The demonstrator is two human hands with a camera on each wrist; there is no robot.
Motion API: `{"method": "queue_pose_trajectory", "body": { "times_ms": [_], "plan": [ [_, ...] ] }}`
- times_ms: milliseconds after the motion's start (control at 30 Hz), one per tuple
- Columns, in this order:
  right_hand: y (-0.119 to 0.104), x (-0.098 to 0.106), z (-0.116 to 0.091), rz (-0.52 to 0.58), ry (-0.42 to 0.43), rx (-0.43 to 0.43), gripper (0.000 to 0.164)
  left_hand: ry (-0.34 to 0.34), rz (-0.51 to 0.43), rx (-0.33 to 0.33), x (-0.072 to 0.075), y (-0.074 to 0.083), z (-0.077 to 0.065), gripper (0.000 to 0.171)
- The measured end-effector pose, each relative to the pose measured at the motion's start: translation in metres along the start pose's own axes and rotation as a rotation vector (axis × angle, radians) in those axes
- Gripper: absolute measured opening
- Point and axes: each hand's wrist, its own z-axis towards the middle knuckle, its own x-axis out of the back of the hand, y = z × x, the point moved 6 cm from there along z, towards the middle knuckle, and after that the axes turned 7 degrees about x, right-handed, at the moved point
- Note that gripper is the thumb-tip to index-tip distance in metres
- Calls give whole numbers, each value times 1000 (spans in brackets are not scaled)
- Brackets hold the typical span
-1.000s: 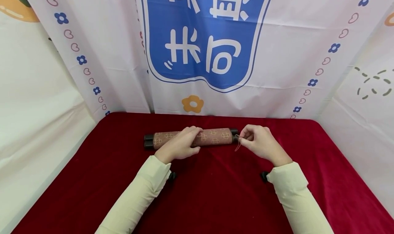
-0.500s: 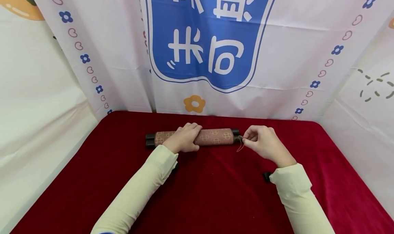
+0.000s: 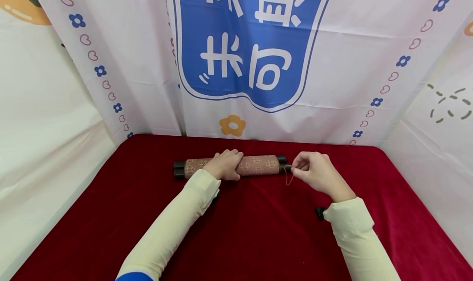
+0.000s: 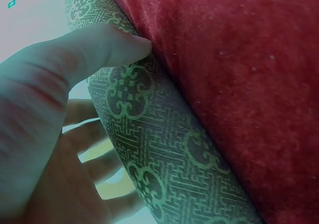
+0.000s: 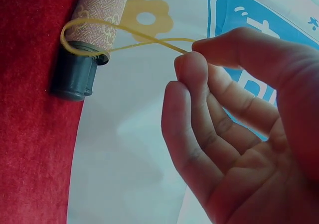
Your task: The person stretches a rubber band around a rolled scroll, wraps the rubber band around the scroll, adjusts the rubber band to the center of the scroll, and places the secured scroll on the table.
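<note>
A rolled scroll (image 3: 258,165) in brown patterned brocade lies crosswise on the red cloth, with dark roller ends (image 3: 179,173) showing at both sides. Over its middle, my left hand (image 3: 225,165) grips it; in the left wrist view the thumb (image 4: 117,47) lies along the near side of the roll and the fingers reach round the far side. Off the right end, my right hand (image 3: 317,172) pinches a thin cord between thumb and fingertips. In the right wrist view that yellowish cord (image 5: 144,35) forms a loop passing by the dark roller end (image 5: 72,77).
Red velvet cloth (image 3: 258,231) covers the table. Behind it hangs a white curtain (image 3: 340,88) with a blue printed panel (image 3: 244,59). Pale curtains (image 3: 48,149) close off both sides. A dark wrist device (image 3: 320,213) sits by the right cuff.
My left thumb has closed in against the scroll, and the left forearm has swung to the right. My right hand has drawn slightly right with the cord.
</note>
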Motion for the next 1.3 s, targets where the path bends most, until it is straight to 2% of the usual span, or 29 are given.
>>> {"method": "queue_pose_trajectory", "body": {
  "times_ms": [300, 533, 600, 800, 933, 1167, 1300],
  "plan": [
    [1, -4, 1, -8, -9, 2, 4, -27, 22, 24, -3, 11, 11, 75],
    [3, -5, 1, -5, -11, -2, 5, -15, 3, 36, -3, 21, 18, 56],
    [3, -5, 1, -4, -12, -7, 4, -9, 0, 51, -2, 22, 20, 55],
    [3, -6, 1, 9, -24, -19, 4, -12, 27, 110, -5, 22, 29, 68],
    [3, -5, 2, 8, -16, -24, 4, -10, 59, 136, -10, 23, 36, 67],
    [4, -1, 1, -1, 2, -20, 4, 7, 56, 181, -19, 21, 49, 43],
    [5, 1, 1, -3, 2, -17, 4, 57, 55, 173, -17, 22, 50, 43]
  ]
}}
